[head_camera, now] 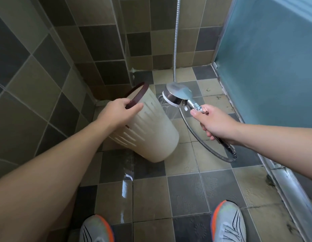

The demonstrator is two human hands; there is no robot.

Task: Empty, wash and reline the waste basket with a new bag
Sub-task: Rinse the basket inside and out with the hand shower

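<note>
While left hand (117, 109) grips tilted waste basket (151, 130) (unlabelled) | right hand (215, 123) holds shower head (176, 95)

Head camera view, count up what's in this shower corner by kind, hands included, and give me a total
Waste basket: 1
Shower head: 1
Shower hose: 1
Hands: 2, left hand and right hand
Shoes: 2, left shoe and right shoe
Total: 7

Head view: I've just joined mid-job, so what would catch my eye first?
At centre, the cream waste basket is tilted, with the left hand gripping its dark rim. Just right of it, the right hand holds a chrome shower head aimed toward the basket. Below the basket, the tiled floor shines wet.
</note>
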